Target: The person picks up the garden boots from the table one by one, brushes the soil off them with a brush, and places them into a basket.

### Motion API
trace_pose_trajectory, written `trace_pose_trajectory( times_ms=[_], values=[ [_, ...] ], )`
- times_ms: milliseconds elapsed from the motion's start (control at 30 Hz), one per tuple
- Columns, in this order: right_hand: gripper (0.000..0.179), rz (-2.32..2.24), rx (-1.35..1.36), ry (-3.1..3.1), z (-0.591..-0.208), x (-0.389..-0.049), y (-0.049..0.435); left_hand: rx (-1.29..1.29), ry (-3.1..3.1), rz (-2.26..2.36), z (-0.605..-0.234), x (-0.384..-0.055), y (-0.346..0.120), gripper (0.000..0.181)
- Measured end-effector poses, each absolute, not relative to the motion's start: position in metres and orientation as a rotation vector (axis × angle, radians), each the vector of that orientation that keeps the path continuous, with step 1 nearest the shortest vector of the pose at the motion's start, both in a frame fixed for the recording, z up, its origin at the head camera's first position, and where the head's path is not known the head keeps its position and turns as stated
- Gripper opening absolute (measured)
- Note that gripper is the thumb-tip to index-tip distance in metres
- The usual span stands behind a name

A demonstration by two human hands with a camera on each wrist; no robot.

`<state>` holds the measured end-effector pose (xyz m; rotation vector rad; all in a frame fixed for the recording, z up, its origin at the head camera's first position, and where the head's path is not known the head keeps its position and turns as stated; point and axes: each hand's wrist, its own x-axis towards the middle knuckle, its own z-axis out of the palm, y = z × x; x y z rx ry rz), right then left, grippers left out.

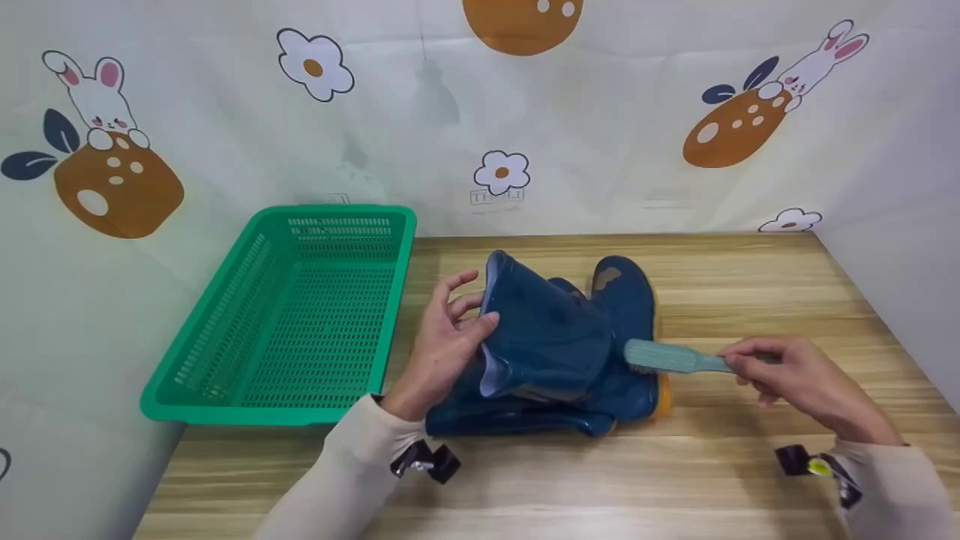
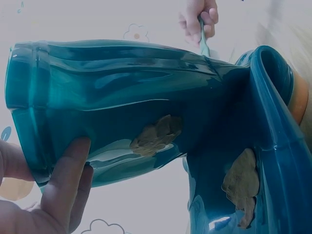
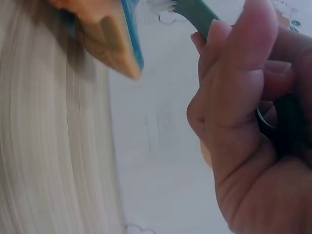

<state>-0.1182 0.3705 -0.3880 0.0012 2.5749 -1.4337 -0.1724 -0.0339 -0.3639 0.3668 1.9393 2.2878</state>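
Note:
Two dark blue rubber boots lie together on the wooden table. My left hand (image 1: 442,352) grips the upper boot (image 1: 555,330) by the rim of its shaft, thumb on the near side. The other boot (image 1: 517,420) lies beneath it. Brown patches show on a boot toe (image 1: 623,300) and, in the left wrist view, on the held shaft (image 2: 112,80) and the lower boot (image 2: 287,195). With its fingers curled round the handle, my right hand (image 1: 802,382) holds a green brush (image 1: 675,358). The brush head is at the held boot's ankle, bristles mostly hidden.
A green perforated plastic basket (image 1: 401,307) stands left of the boots. Behind the wooden table (image 1: 735,277) hangs a pale cloth (image 1: 600,127) printed with rabbits and flowers. An orange-yellow boot sole (image 1: 664,397) faces right.

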Motion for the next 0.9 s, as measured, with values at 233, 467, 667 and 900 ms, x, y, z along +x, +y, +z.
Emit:
trace_pose_trajectory(
  times_ms=[233,467,667,900],
  values=[
    [0.026,-1.421,0.114,2.714,-0.382,-0.102,0.405,0.397,1.926,2.292,-0.363,-0.173,-0.031,0.054],
    [0.028,-1.522,0.068,2.649,-0.383,-0.109,0.384,0.394,1.923,2.290,-0.361,-0.175,-0.029,0.053],
    [0.039,-1.502,0.022,2.576,-0.392,-0.118,0.377,0.382,1.910,2.294,-0.357,-0.177,-0.028,0.052],
    [0.036,-1.459,0.053,2.622,-0.384,-0.115,0.391,0.390,1.965,2.279,-0.358,-0.176,-0.031,0.052]
  ],
)
